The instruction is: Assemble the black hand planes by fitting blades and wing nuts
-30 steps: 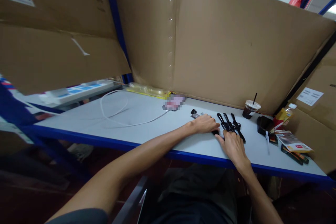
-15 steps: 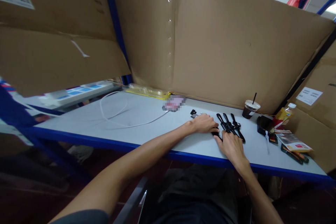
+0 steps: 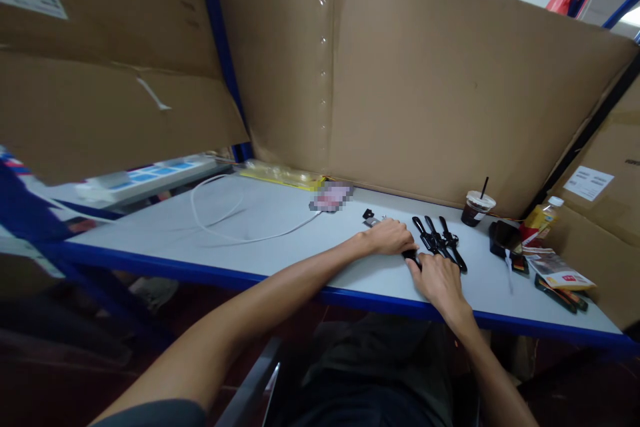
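Observation:
My left hand (image 3: 393,237) is closed over a black spokeshave (image 3: 412,257), most of which is covered by my fingers. My right hand (image 3: 440,278) grips the near end of the same tool, its thumb pressed along the handle. Just beyond my right hand, several more black spokeshaves (image 3: 443,240) lie side by side on the white tabletop (image 3: 280,240). A small black part (image 3: 369,213) and a flat grey metal piece (image 3: 371,221) rest past my left hand; their exact kind is too small to tell.
At the back right stands a lidded drink cup (image 3: 477,208) with a straw. A black container (image 3: 504,237), a bottle (image 3: 549,212) and a packet (image 3: 563,270) crowd the right end. On the left, a white cable (image 3: 245,241) runs to a blurred-out phone-like object (image 3: 331,197). Cardboard (image 3: 425,80) walls the back.
My right hand has shifted slightly left and toward me along the tool. The left hand stays almost in place, and the other spokeshaves lie as before.

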Motion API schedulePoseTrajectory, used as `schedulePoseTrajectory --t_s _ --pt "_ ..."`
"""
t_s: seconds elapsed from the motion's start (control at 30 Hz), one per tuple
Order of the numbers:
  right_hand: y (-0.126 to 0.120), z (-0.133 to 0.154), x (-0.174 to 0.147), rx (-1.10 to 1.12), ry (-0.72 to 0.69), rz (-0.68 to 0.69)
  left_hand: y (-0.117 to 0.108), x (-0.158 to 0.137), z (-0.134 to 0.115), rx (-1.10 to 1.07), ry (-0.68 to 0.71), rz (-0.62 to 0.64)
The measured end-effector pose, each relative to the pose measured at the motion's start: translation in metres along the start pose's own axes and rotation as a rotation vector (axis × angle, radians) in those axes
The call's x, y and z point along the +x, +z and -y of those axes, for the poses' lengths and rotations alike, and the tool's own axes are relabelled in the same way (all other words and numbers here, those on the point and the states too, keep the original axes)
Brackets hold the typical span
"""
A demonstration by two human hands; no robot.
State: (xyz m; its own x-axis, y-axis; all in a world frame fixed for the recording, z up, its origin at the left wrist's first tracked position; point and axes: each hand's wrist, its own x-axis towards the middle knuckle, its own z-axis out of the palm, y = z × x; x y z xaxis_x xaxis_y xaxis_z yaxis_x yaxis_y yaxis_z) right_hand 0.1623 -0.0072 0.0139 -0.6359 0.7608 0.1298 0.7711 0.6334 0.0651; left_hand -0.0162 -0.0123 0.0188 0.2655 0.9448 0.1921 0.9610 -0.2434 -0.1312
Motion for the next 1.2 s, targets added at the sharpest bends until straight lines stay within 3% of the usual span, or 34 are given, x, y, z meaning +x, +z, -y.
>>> schedulePoseTrajectory --t_s 0.17,0.33,0.5,0.8,1.07,1.2 --pt "0.002 0.008 -0.001 0.029 0.012 -0.024 0.0 0.005 -0.01 -0.038 -0.167 -0.019" --pt "0.003 0.011 -0.001 0.054 0.025 -0.042 0.001 0.006 0.0 -0.084 -0.295 0.003" --pt "0.004 0.01 0.0 0.052 0.038 -0.045 0.002 0.0 0.01 -0.113 -0.209 -0.004" --pt "0.004 0.009 0.002 0.039 0.028 -0.06 -0.006 -0.004 0.006 -0.094 -0.008 -0.023" --pt "0.004 0.01 0.002 0.043 0.038 -0.04 -0.003 -0.001 0.011 -0.111 -0.177 -0.083" --pt "0.005 0.01 0.002 0.057 0.035 -0.042 -0.003 -0.002 0.016 -0.086 -0.133 -0.051"
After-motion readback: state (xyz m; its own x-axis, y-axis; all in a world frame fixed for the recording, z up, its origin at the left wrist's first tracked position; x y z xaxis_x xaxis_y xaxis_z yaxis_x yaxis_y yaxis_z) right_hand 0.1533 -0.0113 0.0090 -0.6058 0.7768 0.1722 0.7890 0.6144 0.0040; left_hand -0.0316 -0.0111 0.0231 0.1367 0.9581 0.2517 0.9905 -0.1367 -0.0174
